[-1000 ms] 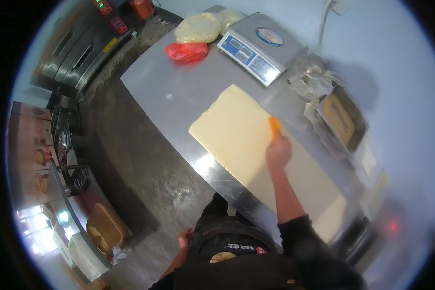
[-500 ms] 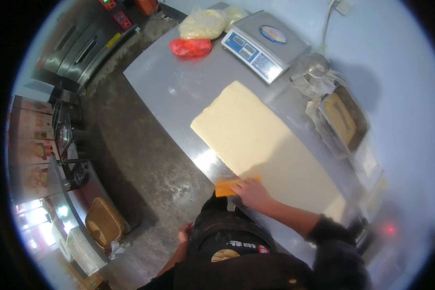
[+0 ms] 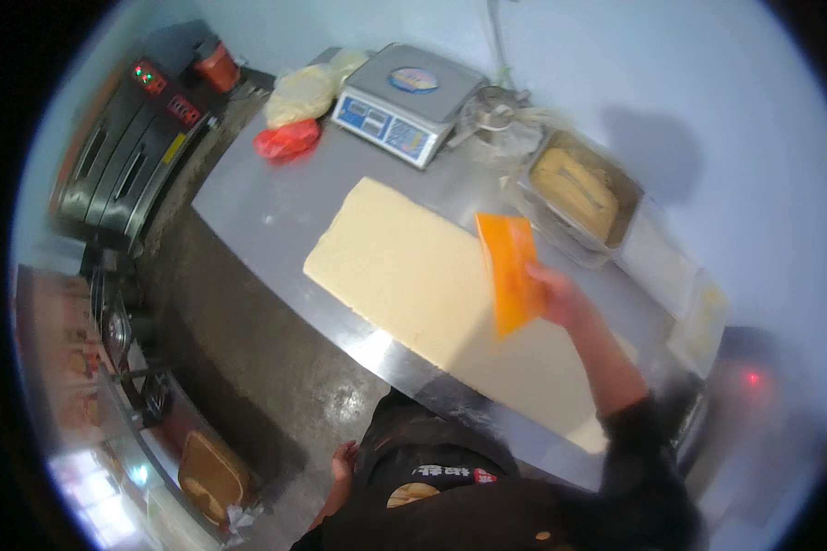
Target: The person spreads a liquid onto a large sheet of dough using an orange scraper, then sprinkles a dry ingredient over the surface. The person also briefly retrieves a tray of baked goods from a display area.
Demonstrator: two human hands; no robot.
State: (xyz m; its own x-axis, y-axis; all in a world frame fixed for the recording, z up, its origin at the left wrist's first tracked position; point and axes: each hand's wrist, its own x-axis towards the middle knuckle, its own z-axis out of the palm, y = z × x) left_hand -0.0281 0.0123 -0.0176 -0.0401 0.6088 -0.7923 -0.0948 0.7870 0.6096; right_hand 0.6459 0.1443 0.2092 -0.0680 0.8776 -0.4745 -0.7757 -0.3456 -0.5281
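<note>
In my right hand (image 3: 551,296) is an orange dough scraper (image 3: 508,275), gripped at its right side and raised above a wide sheet of pale dough (image 3: 400,262). The scraper is slightly blurred. The dough lies flat on the metal table (image 3: 248,207), running from upper left to lower right, its near part in shadow. Low at my side, off the table, hangs my left hand (image 3: 343,461) with its fingers loosely apart and no object visible in it.
A scale (image 3: 409,96) stands at the table's far side, beside a red bag (image 3: 288,141) and a bag of pale stuff (image 3: 300,96). Along the wall sits a metal tin (image 3: 629,207) with yellowish contents. An oven (image 3: 124,165) and a wicker basket (image 3: 213,477) are to the left.
My right hand has lifted the scraper from the dough's near edge and carried it up and to the right over the sheet. The view has shifted. My left hand still hangs down.
</note>
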